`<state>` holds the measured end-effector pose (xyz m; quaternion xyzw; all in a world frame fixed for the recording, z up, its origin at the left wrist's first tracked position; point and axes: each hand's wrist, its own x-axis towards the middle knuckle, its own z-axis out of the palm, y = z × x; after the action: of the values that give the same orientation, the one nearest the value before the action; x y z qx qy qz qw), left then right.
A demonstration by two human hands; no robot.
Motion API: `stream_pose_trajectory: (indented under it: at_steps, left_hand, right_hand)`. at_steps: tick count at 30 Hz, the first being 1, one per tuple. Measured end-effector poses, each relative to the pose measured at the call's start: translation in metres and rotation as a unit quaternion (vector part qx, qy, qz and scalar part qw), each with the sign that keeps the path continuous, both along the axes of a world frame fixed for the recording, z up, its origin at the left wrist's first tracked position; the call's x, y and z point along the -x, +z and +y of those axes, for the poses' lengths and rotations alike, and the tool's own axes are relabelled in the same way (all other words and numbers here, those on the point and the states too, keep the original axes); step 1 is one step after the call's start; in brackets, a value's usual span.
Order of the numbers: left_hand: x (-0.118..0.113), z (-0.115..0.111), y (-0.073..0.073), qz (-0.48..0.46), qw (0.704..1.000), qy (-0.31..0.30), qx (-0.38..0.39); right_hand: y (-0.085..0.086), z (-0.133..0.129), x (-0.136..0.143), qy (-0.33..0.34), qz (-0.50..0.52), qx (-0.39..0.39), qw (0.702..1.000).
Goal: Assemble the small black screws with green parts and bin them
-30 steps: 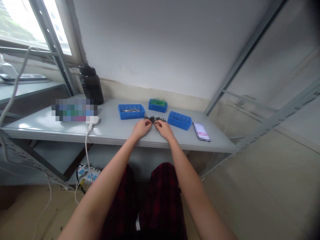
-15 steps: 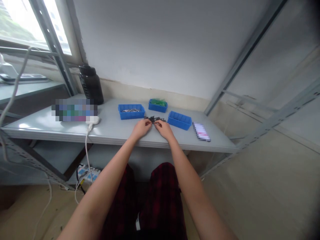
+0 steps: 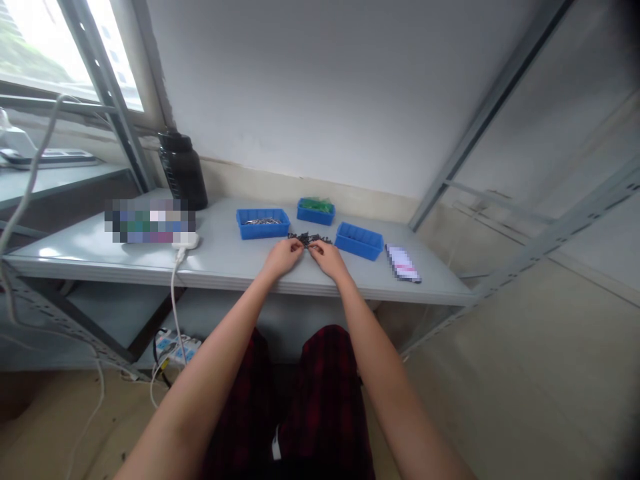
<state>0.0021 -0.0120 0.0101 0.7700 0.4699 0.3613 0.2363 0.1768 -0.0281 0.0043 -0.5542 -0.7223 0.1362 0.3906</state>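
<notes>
My left hand (image 3: pixel 285 257) and my right hand (image 3: pixel 326 257) rest close together near the front of the grey shelf top (image 3: pixel 220 257). The fingers of both are pinched, and whatever lies between the fingertips is too small to make out. Just behind them spreads a pile of small black parts (image 3: pixel 314 237). A blue bin (image 3: pixel 263 231) with thin shiny metal pieces stands beyond my left hand. To the right of my right hand is another blue bin (image 3: pixel 360 249), its contents unclear. A third blue bin (image 3: pixel 316 216) at the back holds green, film-like material.
A dark bottle (image 3: pixel 183 170) stands at the back left, by a blurred-out object (image 3: pixel 145 221) and a white plug (image 3: pixel 185 240) with a cable. At the right lies a phone (image 3: pixel 403 264). Metal uprights (image 3: pixel 480 120) frame the shelf; a power strip (image 3: pixel 175 347) sits below.
</notes>
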Motion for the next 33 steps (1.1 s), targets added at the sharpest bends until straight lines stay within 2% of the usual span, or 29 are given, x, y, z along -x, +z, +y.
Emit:
stream_pose_trajectory:
  at_steps: [22,33]
  left_hand:
    - [-0.0001,0.0028,-0.0022,-0.007,1.000,-0.007,-0.004]
    - [0.0003,0.0027,-0.0019,-0.026,0.999,-0.015,-0.016]
  right_hand:
    - [0.0011,0.0002,0.0000,-0.003,-0.002,0.004,1.000]
    - [0.0023,-0.0011,-0.0007,0.021,-0.037,-0.009,0.999]
